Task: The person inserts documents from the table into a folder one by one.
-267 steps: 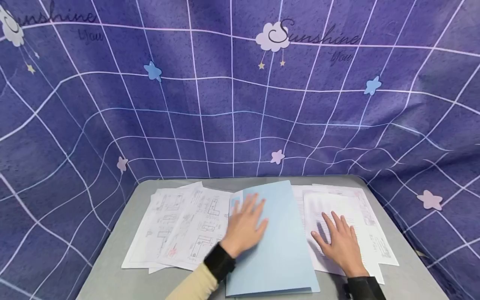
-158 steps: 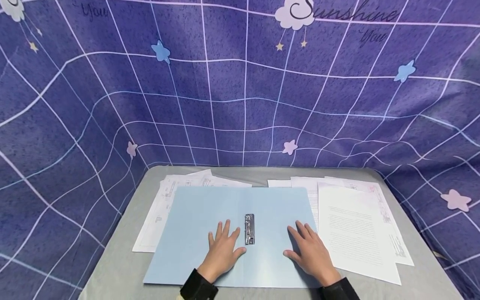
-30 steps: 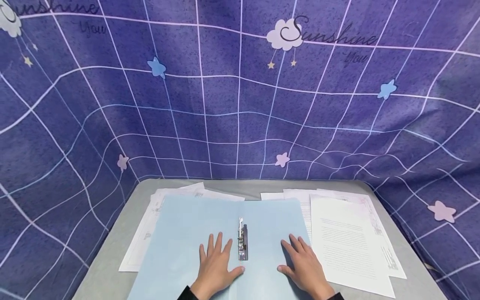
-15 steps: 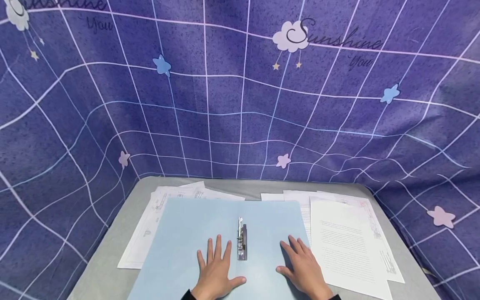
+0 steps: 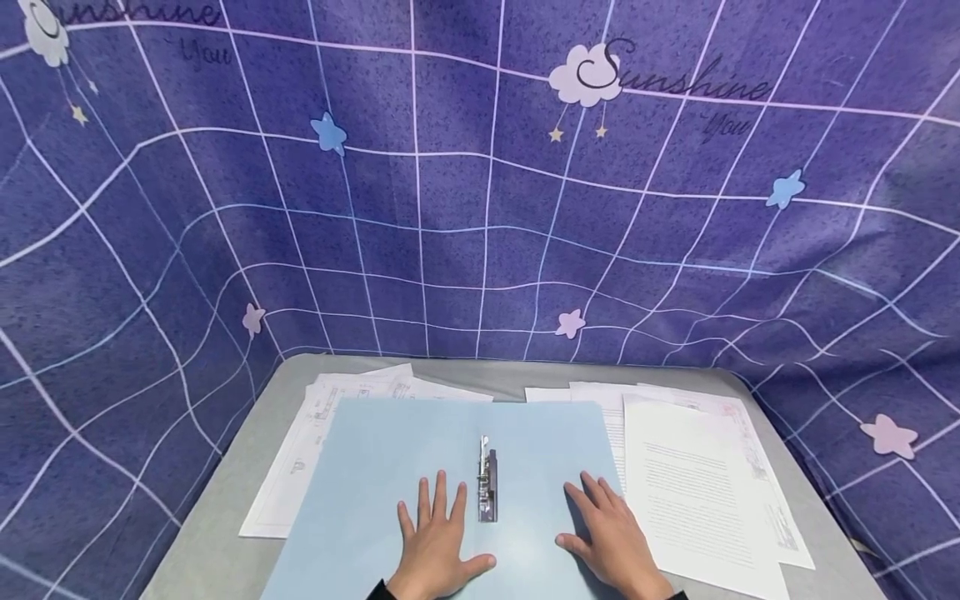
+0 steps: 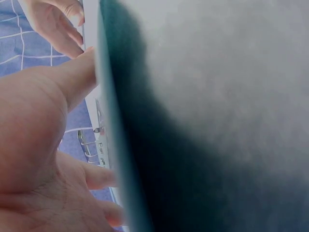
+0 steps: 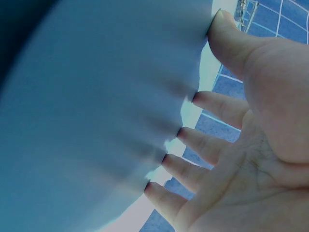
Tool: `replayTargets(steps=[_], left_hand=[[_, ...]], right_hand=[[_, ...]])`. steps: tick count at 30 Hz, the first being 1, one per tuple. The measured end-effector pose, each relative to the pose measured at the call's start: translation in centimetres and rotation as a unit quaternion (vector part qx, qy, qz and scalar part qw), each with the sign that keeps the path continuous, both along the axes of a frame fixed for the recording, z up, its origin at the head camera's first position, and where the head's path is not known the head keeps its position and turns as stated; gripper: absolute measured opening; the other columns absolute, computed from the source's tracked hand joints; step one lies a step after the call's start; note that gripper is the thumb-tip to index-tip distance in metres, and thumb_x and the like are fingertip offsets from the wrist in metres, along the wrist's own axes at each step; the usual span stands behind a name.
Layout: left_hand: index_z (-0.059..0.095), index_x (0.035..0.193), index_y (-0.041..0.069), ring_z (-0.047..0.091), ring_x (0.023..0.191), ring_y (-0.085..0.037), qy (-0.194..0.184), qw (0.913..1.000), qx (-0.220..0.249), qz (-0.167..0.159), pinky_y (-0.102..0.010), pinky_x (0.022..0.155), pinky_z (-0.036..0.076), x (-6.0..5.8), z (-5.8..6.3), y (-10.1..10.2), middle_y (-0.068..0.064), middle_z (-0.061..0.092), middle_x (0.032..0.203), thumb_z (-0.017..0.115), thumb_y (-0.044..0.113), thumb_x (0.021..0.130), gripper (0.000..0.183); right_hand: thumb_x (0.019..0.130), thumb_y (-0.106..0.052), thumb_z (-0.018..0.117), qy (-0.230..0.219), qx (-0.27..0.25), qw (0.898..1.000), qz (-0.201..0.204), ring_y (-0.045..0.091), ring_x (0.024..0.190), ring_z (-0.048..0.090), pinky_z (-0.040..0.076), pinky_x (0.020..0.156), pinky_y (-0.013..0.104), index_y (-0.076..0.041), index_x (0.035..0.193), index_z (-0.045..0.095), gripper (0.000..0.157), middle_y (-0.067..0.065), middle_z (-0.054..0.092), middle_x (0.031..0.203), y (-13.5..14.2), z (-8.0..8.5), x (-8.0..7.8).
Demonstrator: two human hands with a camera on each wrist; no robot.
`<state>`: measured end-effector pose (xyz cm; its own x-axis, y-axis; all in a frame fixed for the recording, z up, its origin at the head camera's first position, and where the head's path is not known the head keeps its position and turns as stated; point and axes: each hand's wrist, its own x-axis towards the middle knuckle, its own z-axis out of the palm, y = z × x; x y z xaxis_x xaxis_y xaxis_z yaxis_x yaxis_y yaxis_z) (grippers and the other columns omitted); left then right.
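Note:
A light blue folder [image 5: 375, 467] lies spread flat on the table, its near edge cut off by the head view. Near its fold stands a metal binder clip mechanism [image 5: 488, 483], whose lever and rings are raised. My left hand [image 5: 435, 546] rests on the left panel with fingers spread, thumb pointing at the clip. On the right panel my right hand [image 5: 611, 537] touches the surface with its fingertips, fingers straight; the right wrist view shows those fingertips [image 7: 203, 99] against the blue sheet. Neither hand holds anything.
Printed drawing sheets [image 5: 281, 492] stick out from under the folder's left side. Text pages [image 5: 697, 492] overlap on the right, partly beneath the folder. The grey table [image 5: 213, 533] backs onto a purple grid-patterned curtain [image 5: 450, 200].
Earlier, the folder was closed with the left hand on it; then it lay spread with the clip flat. The clip's lever has since been raised. Over the last second both hands stay nearly still.

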<state>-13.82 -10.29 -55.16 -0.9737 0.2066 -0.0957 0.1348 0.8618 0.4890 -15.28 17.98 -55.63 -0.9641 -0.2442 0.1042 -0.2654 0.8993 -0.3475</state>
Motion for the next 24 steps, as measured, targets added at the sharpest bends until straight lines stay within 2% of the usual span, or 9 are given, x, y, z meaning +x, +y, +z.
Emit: replayTargets(steps=[2, 4, 6, 9, 12, 14, 17, 20, 24], left_hand=[[0.038, 0.157, 0.0, -0.001, 0.151, -0.057, 0.0, 1.0, -0.003, 0.0, -0.085, 0.105, -0.006, 0.0, -0.1, 0.1, -0.032, 0.01, 0.166, 0.078, 0.069, 0.076, 0.113], [0.038, 0.156, 0.0, 0.0, 0.151, -0.057, -0.001, 1.0, -0.006, -0.001, -0.085, 0.105, -0.006, 0.0, -0.1, 0.1, -0.032, 0.01, 0.166, 0.079, 0.068, 0.076, 0.113], [0.038, 0.156, -0.001, 0.0, 0.151, -0.058, -0.001, 1.0, -0.006, -0.001, -0.085, 0.104, -0.006, 0.0, 0.0, 0.2, -0.033, 0.011, 0.166, 0.079, 0.067, 0.076, 0.113], [0.038, 0.156, -0.001, 0.0, 0.151, -0.058, -0.001, 1.0, -0.005, 0.0, -0.085, 0.104, -0.006, 0.0, 0.1, 0.2, -0.033, 0.011, 0.166, 0.079, 0.066, 0.076, 0.113], [0.038, 0.156, -0.001, 0.001, 0.151, -0.058, 0.003, 1.0, -0.008, 0.002, -0.085, 0.105, -0.005, 0.0, 0.1, 0.2, -0.033, 0.011, 0.166, 0.079, 0.067, 0.076, 0.113], [0.038, 0.156, -0.001, 0.001, 0.151, -0.058, 0.006, 0.9999, -0.012, 0.003, -0.085, 0.105, -0.005, 0.0, 0.0, 0.2, -0.033, 0.011, 0.166, 0.079, 0.068, 0.076, 0.113], [0.038, 0.156, -0.001, 0.001, 0.151, -0.058, 0.008, 0.9998, -0.015, 0.003, -0.085, 0.105, -0.005, -0.1, 0.0, 0.2, -0.033, 0.012, 0.165, 0.079, 0.069, 0.075, 0.114], [0.039, 0.156, 0.0, 0.002, 0.151, -0.058, 0.008, 0.9998, -0.018, 0.004, -0.085, 0.105, -0.005, -0.2, -0.1, 0.2, -0.033, 0.012, 0.165, 0.079, 0.069, 0.075, 0.114], [0.038, 0.156, 0.0, 0.001, 0.151, -0.057, 0.003, 0.9998, -0.017, 0.004, -0.085, 0.105, -0.005, -0.2, -0.1, 0.2, -0.033, 0.012, 0.166, 0.078, 0.069, 0.075, 0.114]], right_hand=[[0.079, -0.048, 0.084, 0.008, -0.015, 1.0, 0.002, 0.054, 0.136, 0.045, 0.038, 0.105, 0.07, -0.008, 0.139, 0.062, 0.076, 0.026, 0.051, 0.149, 0.2, 0.3, 0.1], [0.079, -0.046, 0.085, 0.037, -0.031, 0.999, 0.008, 0.054, 0.134, 0.048, 0.039, 0.105, 0.069, -0.006, 0.139, 0.062, 0.076, 0.027, 0.052, 0.147, 0.5, 0.7, 0.0], [0.08, -0.041, 0.086, 0.081, -0.048, 0.996, 0.012, 0.054, 0.131, 0.051, 0.041, 0.104, 0.068, -0.004, 0.139, 0.061, 0.074, 0.029, 0.053, 0.145, 1.0, 1.2, -0.2], [0.079, -0.031, 0.089, 0.163, -0.063, 0.985, 0.006, 0.054, 0.124, 0.055, 0.045, 0.098, 0.069, -0.001, 0.138, 0.061, 0.071, 0.032, 0.054, 0.141, 2.5, 2.1, -0.8], [0.075, -0.025, 0.091, 0.218, -0.062, 0.974, -0.018, 0.058, 0.115, 0.057, 0.047, 0.089, 0.072, 0.0, 0.135, 0.063, 0.071, 0.036, 0.055, 0.137, 5.0, 2.8, -1.4], [0.074, -0.024, 0.09, 0.229, -0.049, 0.971, -0.046, 0.062, 0.111, 0.056, 0.047, 0.084, 0.074, 0.0, 0.135, 0.062, 0.071, 0.038, 0.054, 0.135, 6.9, 3.2, -1.5], [0.078, -0.025, 0.089, 0.195, -0.024, 0.975, -0.102, 0.068, 0.108, 0.053, 0.046, 0.079, 0.077, 0.0, 0.137, 0.059, 0.071, 0.043, 0.051, 0.135, 9.7, 3.6, -1.5], [0.085, -0.029, 0.084, 0.119, -0.005, 0.981, -0.156, 0.074, 0.11, 0.047, 0.044, 0.079, 0.08, 0.002, 0.141, 0.052, 0.072, 0.048, 0.043, 0.137, 12.4, 3.8, -1.3], [0.09, -0.035, 0.079, 0.033, 0.015, 0.979, -0.198, 0.077, 0.113, 0.04, 0.041, 0.084, 0.081, 0.006, 0.144, 0.044, 0.076, 0.054, 0.035, 0.137, 15.8, 3.8, -0.9]])
